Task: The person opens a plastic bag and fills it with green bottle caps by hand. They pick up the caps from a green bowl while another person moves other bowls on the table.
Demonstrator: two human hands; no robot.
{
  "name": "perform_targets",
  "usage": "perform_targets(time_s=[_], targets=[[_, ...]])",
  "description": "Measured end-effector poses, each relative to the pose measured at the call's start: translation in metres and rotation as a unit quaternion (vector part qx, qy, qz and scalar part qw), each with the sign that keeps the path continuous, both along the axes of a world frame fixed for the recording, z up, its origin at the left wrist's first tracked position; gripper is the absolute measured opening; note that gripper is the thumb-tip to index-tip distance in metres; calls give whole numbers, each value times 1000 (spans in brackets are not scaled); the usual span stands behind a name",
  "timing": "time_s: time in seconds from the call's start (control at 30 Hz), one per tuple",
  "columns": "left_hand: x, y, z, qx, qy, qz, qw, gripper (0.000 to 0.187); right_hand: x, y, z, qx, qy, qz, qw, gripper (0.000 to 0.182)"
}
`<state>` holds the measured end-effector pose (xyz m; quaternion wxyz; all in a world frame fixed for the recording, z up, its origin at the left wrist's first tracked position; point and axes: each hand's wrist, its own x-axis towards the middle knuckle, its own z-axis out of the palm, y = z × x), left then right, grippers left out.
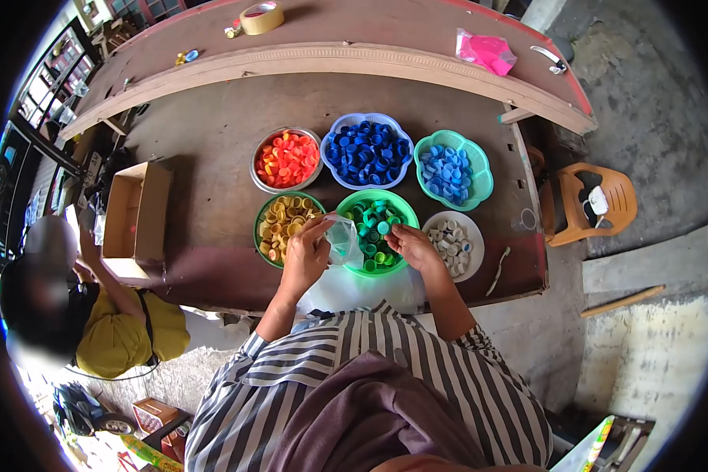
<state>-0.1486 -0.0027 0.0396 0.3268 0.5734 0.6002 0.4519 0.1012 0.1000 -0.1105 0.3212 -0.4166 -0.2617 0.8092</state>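
Note:
My left hand (305, 256) is closed on the edge of a clear plastic bag (344, 242), which hangs over the left side of a green basket (411, 212) of green bottle caps. Above the basket's right side, my right hand (414, 247) has its fingers bent together, with a light green bottle cap (383, 227) at their tips. A green-rimmed bowl of yellow caps (279, 224) sits beside my left hand. Close to my right hand is a white bowl of whitish caps (451, 244). More clear plastic (358, 289) lies at the table edge before me.
Farther back stand bowls of orange caps (288, 160), dark blue caps (367, 149) and light blue caps (447, 171). A cardboard box (136, 212) is at left, near another person (118, 330). A raised shelf (330, 59) holds tape (262, 17). An orange chair (613, 197) stands right.

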Motion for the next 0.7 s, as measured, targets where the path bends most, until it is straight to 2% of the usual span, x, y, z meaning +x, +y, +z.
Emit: perform_targets(time_s=[0.07,0.1,0.13,0.2,0.27,0.33,0.4,0.47,0.53,0.57,0.6,0.67,0.7], targets=[[2,3,2,4,0,-18,1000,36,-4,-10,22,28,29,-24,999,18],[2,5,0,14,18,-24,999,36,-10,-15,34,75,5,-42,996,17],[2,7,-1,24,37,-29,999,36,-17,-19,47,74,3,-45,996,17],[4,10,-1,21,12,-42,999,36,-33,-30,79,288,-142,-83,943,15],[7,13,-3,-1,-15,-49,999,36,-46,-38,107,417,-182,-93,886,12],[8,17,-7,4,-9,-52,999,36,-56,-46,137,589,-286,-67,753,13],[9,19,-9,7,-1,-55,998,37,-59,-46,153,688,-385,59,613,15],[7,18,-7,11,-4,-53,999,37,-61,-44,149,677,-392,65,619,14],[2,17,-6,19,-4,-56,998,38,-57,-26,128,581,-264,-31,769,14],[0,15,0,4,-11,-52,999,39,-54,-17,115,485,-228,-67,842,18],[-3,15,4,-11,-17,-48,999,39,-51,-7,98,481,-283,-76,826,22],[-7,15,2,-16,-20,-49,998,40,-41,10,40,521,-409,9,749,26],[-8,15,1,-22,-21,-48,998,39,-41,12,19,540,-425,28,726,28]])
